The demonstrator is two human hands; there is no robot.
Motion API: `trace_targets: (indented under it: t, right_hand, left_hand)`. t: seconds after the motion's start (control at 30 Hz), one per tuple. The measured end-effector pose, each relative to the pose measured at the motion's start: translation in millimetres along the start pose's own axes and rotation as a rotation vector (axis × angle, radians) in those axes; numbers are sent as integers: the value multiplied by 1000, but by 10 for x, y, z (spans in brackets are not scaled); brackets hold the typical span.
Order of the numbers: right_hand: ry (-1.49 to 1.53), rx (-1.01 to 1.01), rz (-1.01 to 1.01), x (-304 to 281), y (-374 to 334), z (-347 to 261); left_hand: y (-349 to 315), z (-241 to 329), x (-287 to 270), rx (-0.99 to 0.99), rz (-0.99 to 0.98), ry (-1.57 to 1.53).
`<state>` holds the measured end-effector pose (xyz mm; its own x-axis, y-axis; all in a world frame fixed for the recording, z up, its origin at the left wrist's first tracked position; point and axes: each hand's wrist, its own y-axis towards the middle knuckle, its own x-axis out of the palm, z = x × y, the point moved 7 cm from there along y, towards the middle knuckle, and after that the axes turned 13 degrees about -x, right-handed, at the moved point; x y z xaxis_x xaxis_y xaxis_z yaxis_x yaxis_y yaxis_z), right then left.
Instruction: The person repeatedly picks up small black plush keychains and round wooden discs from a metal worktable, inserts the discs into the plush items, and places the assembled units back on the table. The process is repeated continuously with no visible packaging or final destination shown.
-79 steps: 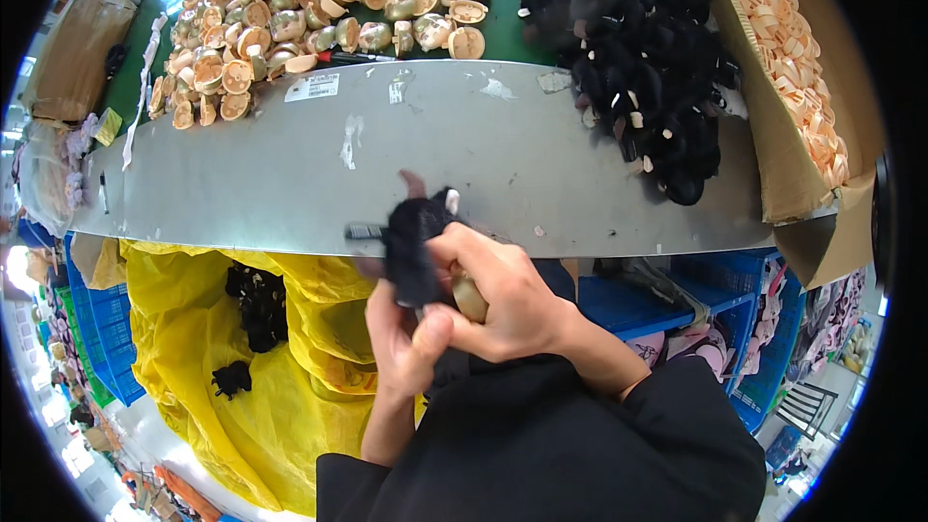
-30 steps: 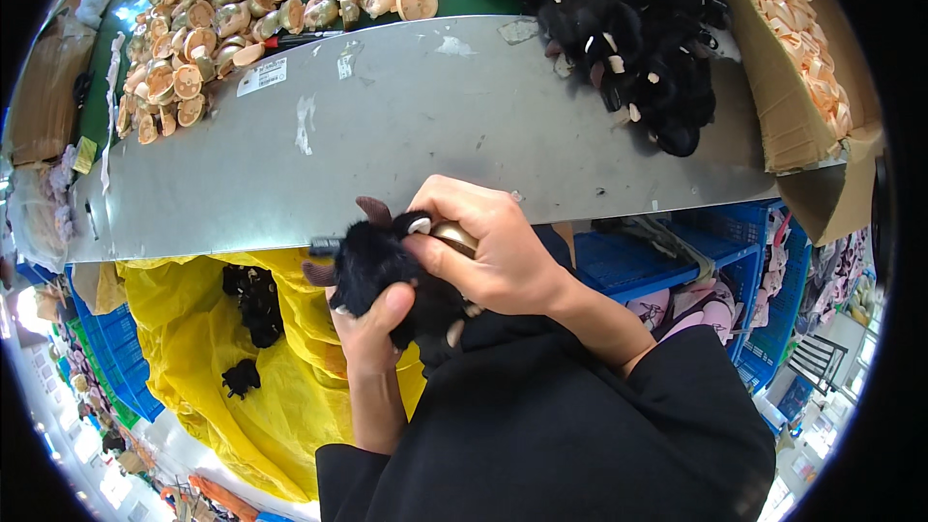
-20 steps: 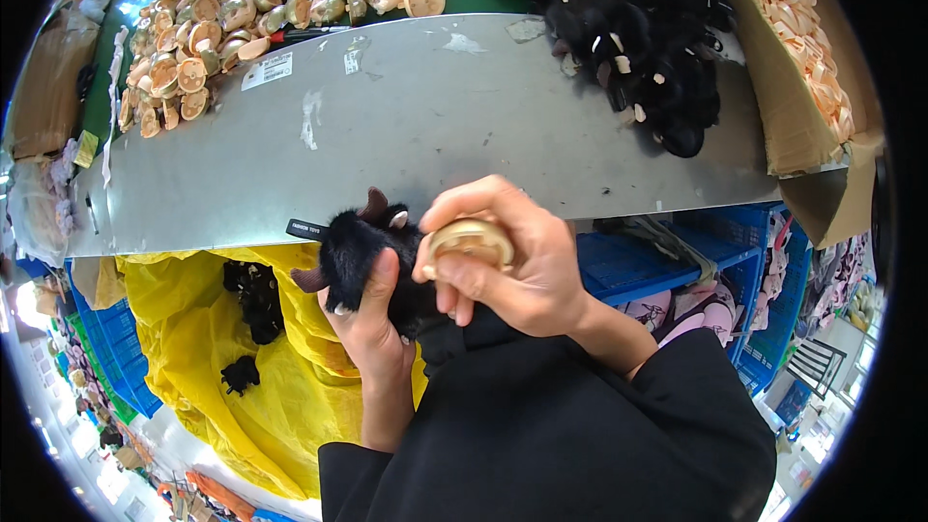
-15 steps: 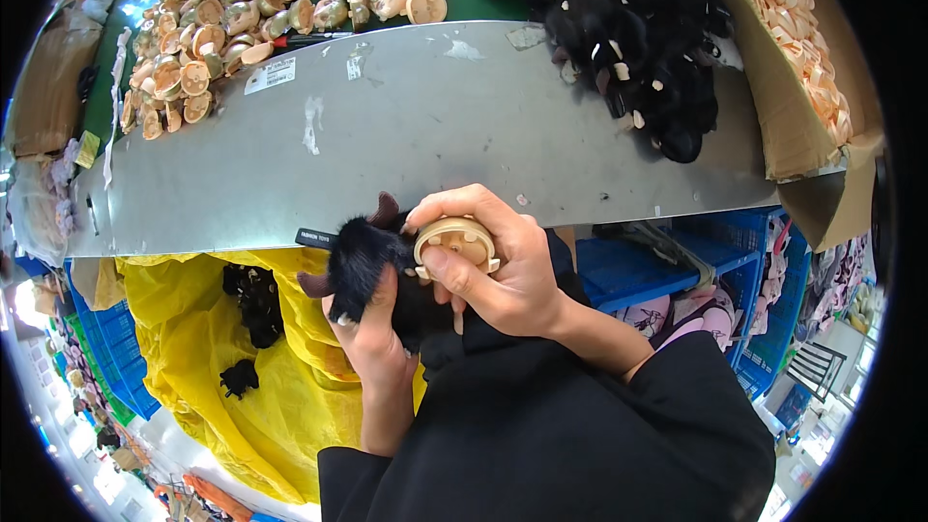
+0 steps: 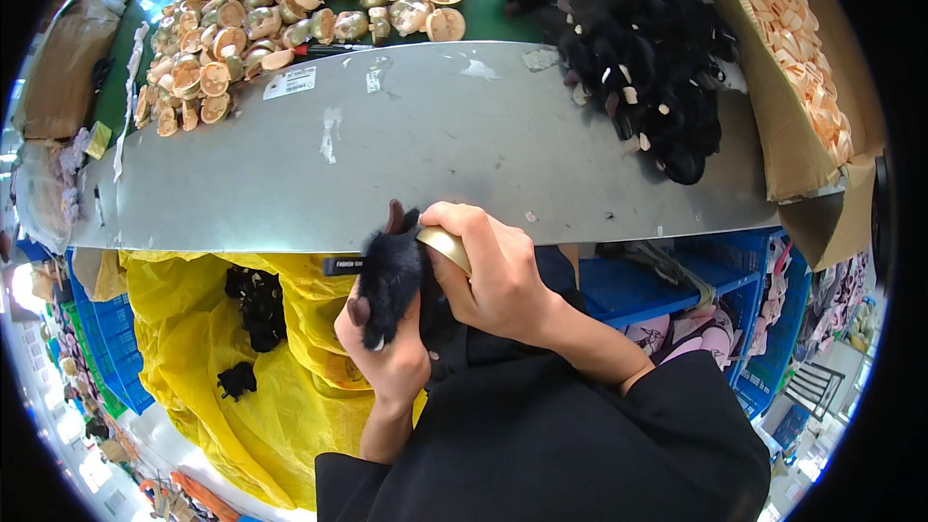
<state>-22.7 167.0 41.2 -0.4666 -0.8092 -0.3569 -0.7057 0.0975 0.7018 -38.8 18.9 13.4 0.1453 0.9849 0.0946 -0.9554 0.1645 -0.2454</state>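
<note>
My left hand (image 5: 389, 356) is closed around a black plush toy (image 5: 390, 275) with brown ears or horns and a dark tag sticking out to its left. In my right hand (image 5: 498, 266) is a rounded plastic shell piece (image 5: 448, 248), gold on its outer side, pinched between thumb and fingers. The shell's edge sits against the right side of the plush; whether it is inside the fabric I cannot tell. Both hands are just in front of the metal table's (image 5: 387, 155) near edge.
A heap of plastic doll head parts (image 5: 261, 19) lies at the back left. Black plush pieces (image 5: 643, 58) are piled at the back right, beside a cardboard box (image 5: 773, 126) of peach plastic parts. Below hangs a yellow sheet (image 5: 193, 348) with black plush on it; blue crates (image 5: 619, 285) stand right.
The shell has turned from its hollow inner side to its gold outer side and now meets the plush. My left hand has tilted the plush more upright and shifted it slightly right.
</note>
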Motion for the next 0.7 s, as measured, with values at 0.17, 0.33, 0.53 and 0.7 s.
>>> trace_targets:
  t: [0.17,0.33,0.53,0.7]
  right_hand:
    - [133,-1,-55,138,42,8]
    - [184,-23,-223,166,-41,93]
    - [410,128,-66,27,-16,162]
    - [649,368,67,96,-20,212]
  left_hand:
    - [1,-83,-102,-95,1,195]
    - [22,-239,-134,-177,-28,27]
    - [32,-137,-16,-253,-270,-179]
    - [-76,-188,87,-357,-436,-593]
